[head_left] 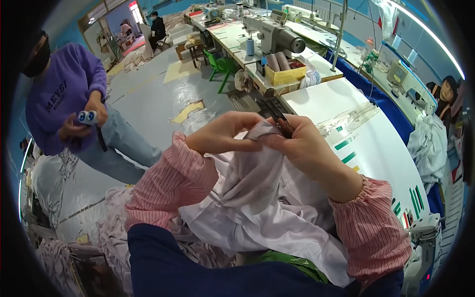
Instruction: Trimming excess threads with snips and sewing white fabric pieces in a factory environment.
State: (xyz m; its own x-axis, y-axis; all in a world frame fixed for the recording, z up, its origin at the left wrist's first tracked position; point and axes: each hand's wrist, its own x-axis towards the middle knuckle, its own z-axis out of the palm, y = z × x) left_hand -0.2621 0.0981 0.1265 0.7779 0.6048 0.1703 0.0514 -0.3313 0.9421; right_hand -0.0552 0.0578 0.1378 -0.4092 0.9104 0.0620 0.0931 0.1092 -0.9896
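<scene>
Pale pinkish-white fabric (255,171) is drawn up from my lap to a bunched edge between my two hands. My left hand (225,132) pinches that edge between thumb and fingers. Close beside it, my right hand (306,141) is closed, with its thumb pressed on the same cloth. Dark scissors or thread snips (278,118) stick up out of the right hand, their tips pointing away from me. How the fingers sit round the handles is partly hidden. The rest of the cloth spreads over my lap.
A white worktable (376,148) is at my right. Beyond it, a sewing machine (274,35) stands near a yellow box (285,74) of thread cones. A green chair (220,67) is farther off. At left stands a person in a purple sweatshirt (64,94); heaped fabric (116,222) lies nearer.
</scene>
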